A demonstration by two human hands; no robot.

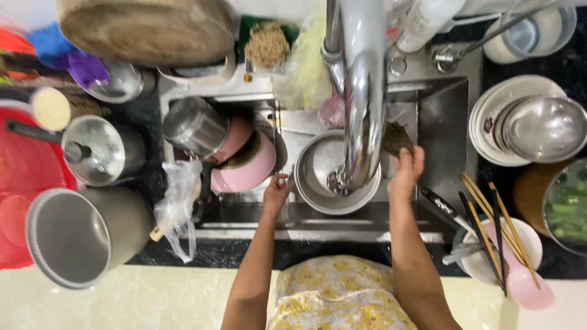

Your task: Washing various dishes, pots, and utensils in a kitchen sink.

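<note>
A steel bowl (318, 177) sits in the sink (440, 122) under the big steel faucet (361, 91). My left hand (276, 190) grips the bowl's left rim. Over the bowl's right edge, my right hand (406, 170) is closed on a dark scrubbing pad (396, 137). Part of the bowl is hidden behind the faucet.
Pink bowls (247, 162) and a steel pot (195, 125) fill the left basin. Pots (79, 235) and a plastic bag (177, 201) stand on the left counter. On the right are stacked plates with a steel bowl (538, 125), chopsticks (495, 226) across bowls, and a pot of greens (568, 208).
</note>
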